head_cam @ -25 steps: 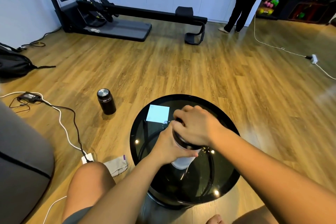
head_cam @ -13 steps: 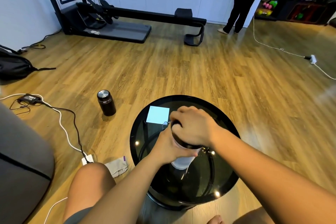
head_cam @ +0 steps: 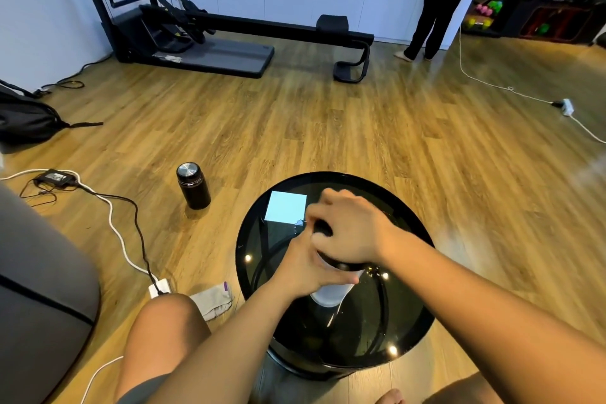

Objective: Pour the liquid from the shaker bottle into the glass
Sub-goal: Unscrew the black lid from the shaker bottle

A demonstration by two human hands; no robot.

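A shaker bottle (head_cam: pixel 331 293) with a pale translucent body and a black lid stands upright on the round black glass table (head_cam: pixel 406 315). My left hand (head_cam: pixel 303 267) is wrapped around the bottle's upper body from the left. My right hand (head_cam: pixel 349 233) covers the black lid from above, fingers closed around it. Both hands hide most of the bottle; only its lower part shows. A small clear piece, perhaps the glass (head_cam: pixel 299 224), peeks out just left of my right fingers, mostly hidden.
A pale blue square sheet (head_cam: pixel 285 207) lies on the table's far left. On the wooden floor sit a black flask (head_cam: pixel 193 185), cables with a power strip (head_cam: pixel 159 287), and a folded cloth (head_cam: pixel 213 300). A grey sofa (head_cam: pixel 36 298) is at left. A person (head_cam: pixel 436 3) stands far back.
My right hand has shifted slightly on the lid, fingers turned a little further left. My left hand keeps its hold on the bottle, which stays in place.
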